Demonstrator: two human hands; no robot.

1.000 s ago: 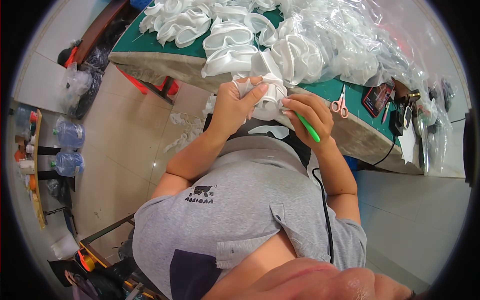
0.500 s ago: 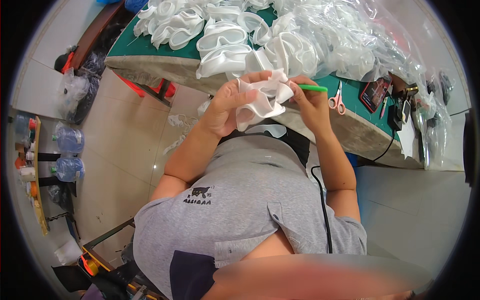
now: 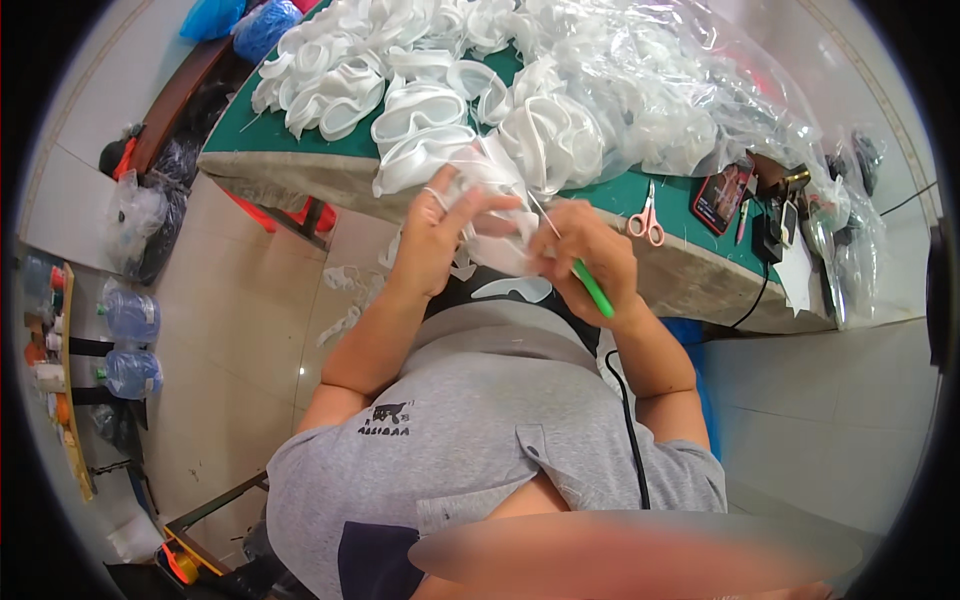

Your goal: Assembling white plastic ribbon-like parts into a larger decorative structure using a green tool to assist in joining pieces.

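Just off the table's front edge, my left hand (image 3: 441, 225) is closed on a white goggle-shaped fabric piece (image 3: 496, 250), which is partly blurred. My right hand (image 3: 590, 255) is at the piece's right side, its fingers curled round a slim tool with a green handle (image 3: 593, 288); its working end is hidden. A thin white strand or strip (image 3: 543, 217) runs from the piece toward the right fingers. Below the hands, a flat white cut-out (image 3: 512, 290) lies on my dark-clothed lap.
Many similar white pieces (image 3: 420, 110) are heaped on the green-topped table (image 3: 235, 130), some under clear plastic (image 3: 690, 60). At the right lie pink-handled scissors (image 3: 648, 222), a phone (image 3: 720, 197) and a black adapter (image 3: 768, 238). White scraps (image 3: 345, 325) litter the floor at left.
My right hand has moved down and left, and the green handle now points down toward me instead of out to the right. The fabric piece has turned and blurred between my hands.
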